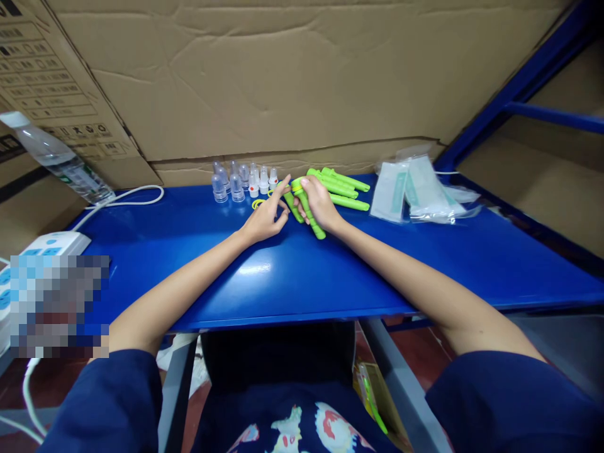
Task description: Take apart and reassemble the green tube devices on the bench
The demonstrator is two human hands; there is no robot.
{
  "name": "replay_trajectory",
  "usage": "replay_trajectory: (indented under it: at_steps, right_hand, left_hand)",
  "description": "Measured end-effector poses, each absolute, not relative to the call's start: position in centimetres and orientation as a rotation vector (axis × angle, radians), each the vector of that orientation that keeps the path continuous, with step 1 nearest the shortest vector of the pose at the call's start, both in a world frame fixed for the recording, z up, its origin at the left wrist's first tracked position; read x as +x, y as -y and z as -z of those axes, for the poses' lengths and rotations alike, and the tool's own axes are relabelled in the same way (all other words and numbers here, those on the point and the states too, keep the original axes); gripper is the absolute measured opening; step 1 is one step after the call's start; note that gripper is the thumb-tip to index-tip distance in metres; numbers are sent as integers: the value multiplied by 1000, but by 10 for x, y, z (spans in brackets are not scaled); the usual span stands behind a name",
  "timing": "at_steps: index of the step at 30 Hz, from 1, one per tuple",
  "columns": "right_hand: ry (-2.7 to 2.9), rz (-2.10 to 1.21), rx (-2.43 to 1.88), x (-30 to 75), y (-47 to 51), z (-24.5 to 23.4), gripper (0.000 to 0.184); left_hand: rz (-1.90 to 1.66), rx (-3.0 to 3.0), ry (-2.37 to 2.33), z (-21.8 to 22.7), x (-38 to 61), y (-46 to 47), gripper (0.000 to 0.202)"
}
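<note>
My right hand [319, 202] is wrapped round a lime-green flashlight-shaped handle [315, 225], its wider head up and its narrow end pointing down toward me. My left hand [267, 217] has its fingers apart, with the index finger stretched out beside the handle's head; whether it touches cannot be made out. Another green handle [296, 212] lies between the hands, partly hidden. Yellow rings [257, 204] lie just beyond my left hand. Behind it stand clear plastic caps [236, 189] and small white-based pieces with clear tops [254, 182], some with a red dot.
Several green handles [346, 202] lie to the right of my right hand. Further right are plastic-wrapped packets [389, 192]. A water bottle [61, 160], a white cable [136, 200] and a power strip [61, 242] sit at the left. Cardboard [283, 82] walls off the blue table's [226, 277] back.
</note>
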State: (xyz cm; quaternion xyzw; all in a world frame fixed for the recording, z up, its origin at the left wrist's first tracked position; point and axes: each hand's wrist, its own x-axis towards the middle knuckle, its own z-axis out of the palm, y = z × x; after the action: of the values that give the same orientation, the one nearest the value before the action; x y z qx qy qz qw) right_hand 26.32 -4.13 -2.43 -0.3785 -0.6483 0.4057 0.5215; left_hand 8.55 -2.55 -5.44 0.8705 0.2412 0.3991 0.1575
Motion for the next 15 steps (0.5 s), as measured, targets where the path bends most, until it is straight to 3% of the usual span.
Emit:
replay_trajectory:
  at_steps: [7,15]
  right_hand:
    - [1553,-1053,-936,263,47,19,65]
    - [1555,-934,-935,264,41,24,61]
  left_hand:
    - [-1093,2575,-708,49,86,31,66]
    - [-1098,2631,-741,46,86,32,65]
